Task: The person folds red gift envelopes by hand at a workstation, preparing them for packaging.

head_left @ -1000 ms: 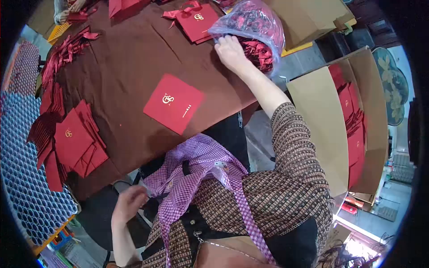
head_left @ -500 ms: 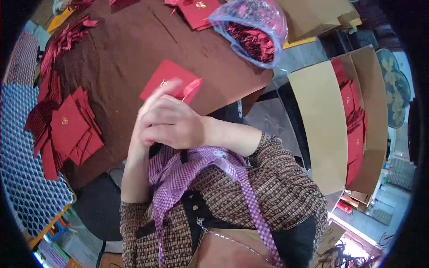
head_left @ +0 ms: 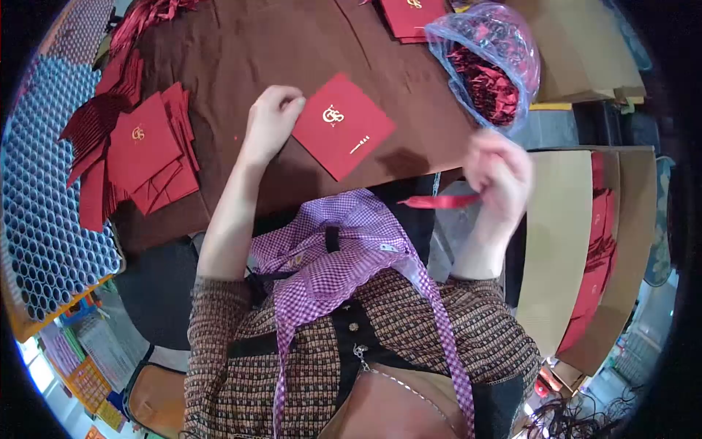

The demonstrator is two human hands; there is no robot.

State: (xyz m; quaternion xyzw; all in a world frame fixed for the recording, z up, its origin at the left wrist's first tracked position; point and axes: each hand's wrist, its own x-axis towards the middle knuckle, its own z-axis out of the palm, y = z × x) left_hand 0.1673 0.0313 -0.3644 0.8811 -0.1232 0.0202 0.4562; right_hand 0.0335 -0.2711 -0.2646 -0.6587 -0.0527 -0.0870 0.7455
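A flat red square card (head_left: 344, 124) with a gold monogram lies at an angle over the brown cloth in front of me. At its upper left edge, my left hand (head_left: 272, 121) is closed, with thumb and curled fingers right at the card. Off to the right past the table edge, my right hand (head_left: 501, 172) is raised and blurred by motion. Its fingers are closed on a red ribbon (head_left: 442, 201), whose loose end trails to the left.
Red cards (head_left: 150, 150) are stacked at the left, beside a blue-and-white patterned surface (head_left: 51, 190). More red cards (head_left: 413, 18) lie at the back. A clear plastic bag (head_left: 486, 66) of red ribbons sits at the back right. A cardboard box (head_left: 556, 241) with red pieces stands at the right.
My hands were together over the card and have moved apart. The right hand has swung right with the red ribbon; the left is at the card's edge. The view has shifted.
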